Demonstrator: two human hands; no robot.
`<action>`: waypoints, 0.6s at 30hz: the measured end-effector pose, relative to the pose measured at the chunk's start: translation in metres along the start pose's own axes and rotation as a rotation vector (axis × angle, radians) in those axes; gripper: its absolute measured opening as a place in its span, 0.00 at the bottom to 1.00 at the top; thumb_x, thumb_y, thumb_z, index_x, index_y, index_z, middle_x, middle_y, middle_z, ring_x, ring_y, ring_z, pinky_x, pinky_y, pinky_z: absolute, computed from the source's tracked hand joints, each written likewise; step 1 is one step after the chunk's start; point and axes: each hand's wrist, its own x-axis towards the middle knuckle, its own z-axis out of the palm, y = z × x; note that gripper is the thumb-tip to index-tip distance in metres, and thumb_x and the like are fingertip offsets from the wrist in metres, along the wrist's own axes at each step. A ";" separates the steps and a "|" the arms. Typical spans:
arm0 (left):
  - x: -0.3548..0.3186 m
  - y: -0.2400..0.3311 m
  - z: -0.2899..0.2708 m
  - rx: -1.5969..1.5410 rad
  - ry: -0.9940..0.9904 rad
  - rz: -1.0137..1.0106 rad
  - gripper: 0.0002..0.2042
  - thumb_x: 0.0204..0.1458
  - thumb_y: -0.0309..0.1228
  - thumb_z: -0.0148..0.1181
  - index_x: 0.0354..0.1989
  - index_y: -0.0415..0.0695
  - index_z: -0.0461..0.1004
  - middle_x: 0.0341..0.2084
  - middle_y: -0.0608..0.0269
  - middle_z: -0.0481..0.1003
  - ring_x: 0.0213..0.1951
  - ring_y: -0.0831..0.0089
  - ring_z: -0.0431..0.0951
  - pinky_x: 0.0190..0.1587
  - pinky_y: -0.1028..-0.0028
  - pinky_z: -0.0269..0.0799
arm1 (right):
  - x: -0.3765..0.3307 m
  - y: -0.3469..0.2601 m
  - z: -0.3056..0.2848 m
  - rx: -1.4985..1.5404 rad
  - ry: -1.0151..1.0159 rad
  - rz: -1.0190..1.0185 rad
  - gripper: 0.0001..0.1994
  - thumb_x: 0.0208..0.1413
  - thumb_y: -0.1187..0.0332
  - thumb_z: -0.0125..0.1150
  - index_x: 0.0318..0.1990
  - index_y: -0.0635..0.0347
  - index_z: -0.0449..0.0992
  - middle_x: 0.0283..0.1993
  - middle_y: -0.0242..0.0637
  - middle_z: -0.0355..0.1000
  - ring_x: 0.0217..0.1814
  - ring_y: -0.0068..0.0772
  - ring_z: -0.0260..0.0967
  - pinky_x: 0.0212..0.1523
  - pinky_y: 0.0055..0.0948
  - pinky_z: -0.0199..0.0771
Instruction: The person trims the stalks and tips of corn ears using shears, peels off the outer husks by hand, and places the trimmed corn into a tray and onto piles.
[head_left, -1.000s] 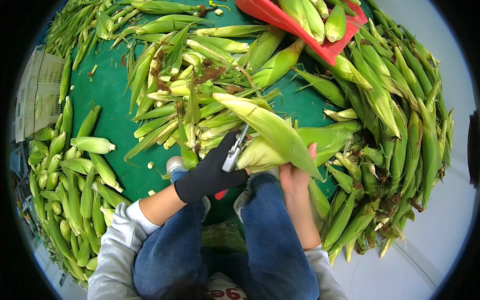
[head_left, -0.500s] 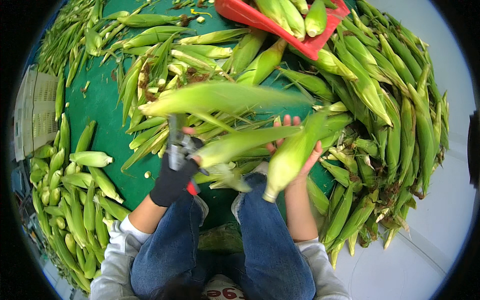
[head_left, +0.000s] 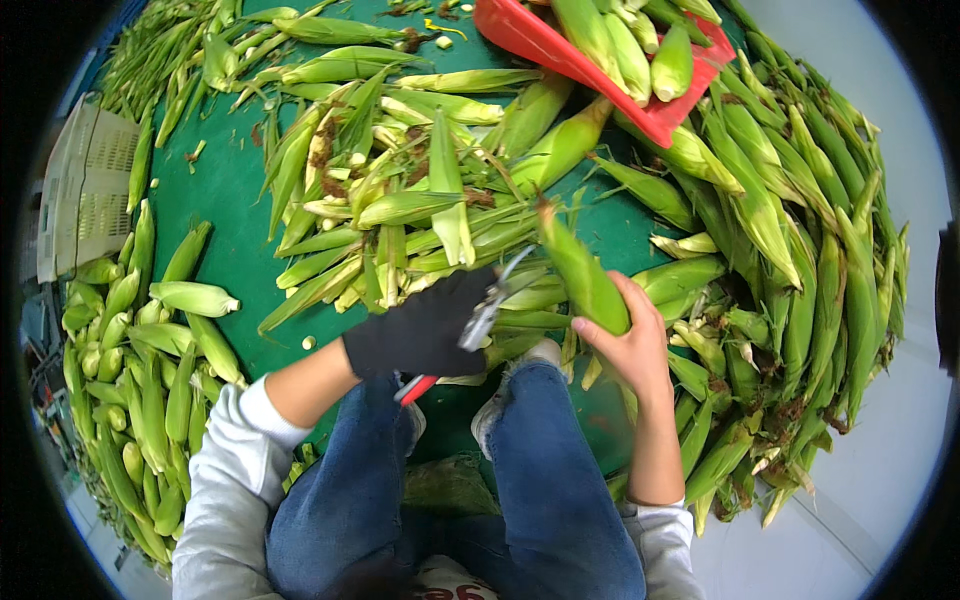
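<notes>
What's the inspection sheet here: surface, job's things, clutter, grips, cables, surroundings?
Surface: green floor, partly covered.
Job's things: corn ear, leaves on; metal shears with red on the handle.
Clutter: husk heap ahead; small pale scraps on the floor.
Grips: left grip, black-gloved, on the shears; right grip, bare, around the ear.
Cables: nothing seen.
Surroundings: corn piles left and right; red container holding ears; pale slotted crate at far left.
</notes>
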 end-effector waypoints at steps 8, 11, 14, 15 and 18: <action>0.012 -0.027 0.009 0.218 0.323 -0.161 0.32 0.39 0.34 0.60 0.55 0.38 0.57 0.37 0.43 0.71 0.34 0.52 0.75 0.35 0.63 0.72 | -0.006 0.005 0.011 0.059 -0.136 0.062 0.30 0.34 0.58 0.70 0.47 0.62 0.68 0.42 0.43 0.69 0.45 0.42 0.69 0.45 0.33 0.67; 0.005 -0.033 0.003 0.118 0.374 -0.200 0.32 0.39 0.34 0.60 0.55 0.37 0.58 0.41 0.42 0.69 0.40 0.52 0.73 0.40 0.62 0.69 | -0.006 0.010 0.015 0.274 -0.107 0.083 0.31 0.33 0.60 0.71 0.47 0.63 0.67 0.43 0.44 0.69 0.46 0.40 0.68 0.47 0.33 0.66; -0.004 -0.021 0.012 0.673 0.191 -0.010 0.31 0.36 0.36 0.62 0.52 0.40 0.61 0.41 0.49 0.66 0.44 0.51 0.68 0.46 0.64 0.65 | -0.010 0.010 0.024 0.389 -0.054 0.036 0.32 0.32 0.61 0.72 0.47 0.63 0.66 0.44 0.43 0.68 0.46 0.39 0.67 0.48 0.32 0.65; -0.008 -0.024 0.015 0.676 0.195 -0.011 0.31 0.36 0.36 0.62 0.52 0.40 0.61 0.41 0.49 0.66 0.44 0.51 0.68 0.46 0.64 0.65 | -0.011 0.007 0.028 0.397 0.001 -0.018 0.32 0.31 0.61 0.73 0.47 0.62 0.66 0.44 0.42 0.68 0.46 0.38 0.67 0.48 0.32 0.65; -0.018 -0.023 0.012 0.439 0.235 0.070 0.30 0.35 0.41 0.66 0.46 0.40 0.63 0.37 0.50 0.68 0.38 0.53 0.70 0.43 0.64 0.67 | -0.008 -0.003 0.034 0.338 0.004 -0.077 0.33 0.30 0.61 0.73 0.47 0.61 0.66 0.44 0.43 0.68 0.46 0.40 0.68 0.48 0.33 0.66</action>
